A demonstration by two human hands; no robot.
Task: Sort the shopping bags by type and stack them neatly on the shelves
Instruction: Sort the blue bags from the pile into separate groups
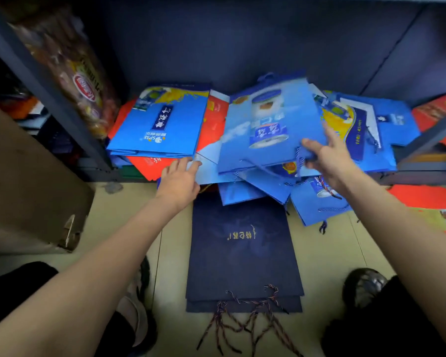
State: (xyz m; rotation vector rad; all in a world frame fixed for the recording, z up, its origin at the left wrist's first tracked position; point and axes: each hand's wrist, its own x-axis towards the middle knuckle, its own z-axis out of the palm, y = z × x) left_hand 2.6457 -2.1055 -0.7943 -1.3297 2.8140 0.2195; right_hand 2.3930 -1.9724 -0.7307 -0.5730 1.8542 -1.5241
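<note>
**Blue bags spread over the bottom shelf**

A light blue shopping bag [268,127] printed with a can lies tilted on top of the heap on the lowest shelf. The right hand [327,161] grasps it at its near right corner, thumb on top and the other fingers curled under the edge by the cord handle. The left hand [180,176] is released, fingers stretched forward, the tips touching the pale corner of a bag just beside a neater pile of blue bags with yellow splashes [162,122] at the shelf's left. Red bags [214,124] show from under and between the blue ones. More blue bags [319,202] slide off the shelf edge onto the floor.

On the beige tiled floor [327,253], between the person's knees, lies a stack of navy bags with gold lettering [242,248], their braided cord handles trailing toward the camera. The shelf unit has a dark metal upright [47,81] at left and a dark back panel [242,39]. A brown cardboard box [23,181] stands at the left, and a clear packet of snacks [72,73] leans behind the upright.
</note>
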